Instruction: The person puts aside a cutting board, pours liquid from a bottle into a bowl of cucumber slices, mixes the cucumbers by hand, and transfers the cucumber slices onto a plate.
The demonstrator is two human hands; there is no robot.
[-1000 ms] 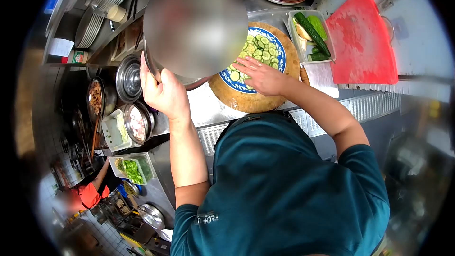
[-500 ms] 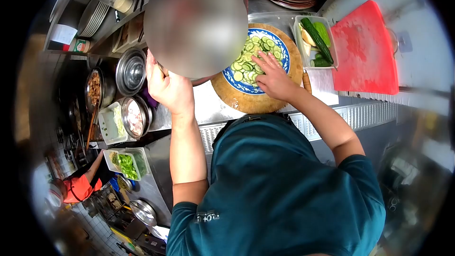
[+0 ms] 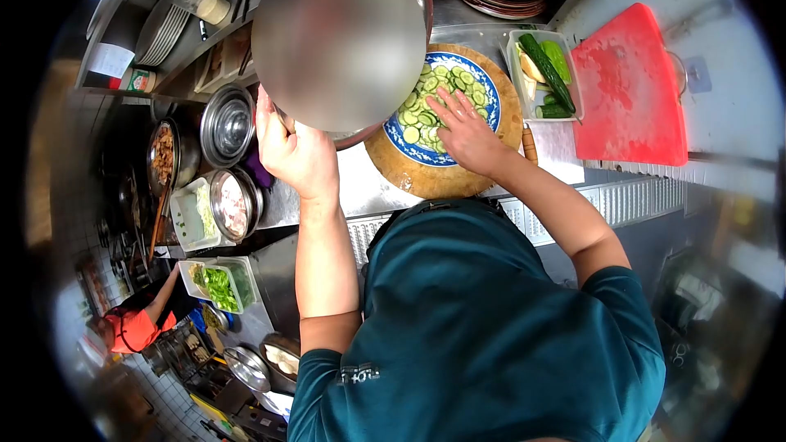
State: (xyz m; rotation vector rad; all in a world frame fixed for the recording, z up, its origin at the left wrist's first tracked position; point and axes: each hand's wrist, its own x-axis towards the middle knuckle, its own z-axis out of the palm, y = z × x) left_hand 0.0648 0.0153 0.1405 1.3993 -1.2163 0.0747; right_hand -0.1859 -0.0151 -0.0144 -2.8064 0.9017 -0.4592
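Observation:
My left hand (image 3: 296, 154) is closed on the near left edge of a large round metal bowl (image 3: 423, 2), tilted up beside a plate. Most of the bowl is covered by a blur, so its inside cannot be made out. My right hand (image 3: 473, 137) lies with fingers outstretched on sliced cucumber (image 3: 417, 119). Those slices are spread over a blue-and-white patterned plate (image 3: 485, 82), which rests on a round wooden chopping board (image 3: 512, 127). The bowl's edge overlaps the plate's left side.
Right of the board stand a plastic tub (image 3: 580, 74) with whole cucumbers and a red cutting board (image 3: 630, 106). A wooden handle (image 3: 530, 146) juts from the board. Metal bowls (image 3: 227, 124) and food tubs (image 3: 187, 225) are at left. Another person (image 3: 131, 329) works further off.
My right hand has slid slightly left over the cucumber slices. The bowl in my left hand has shifted a little, showing more of its rim.

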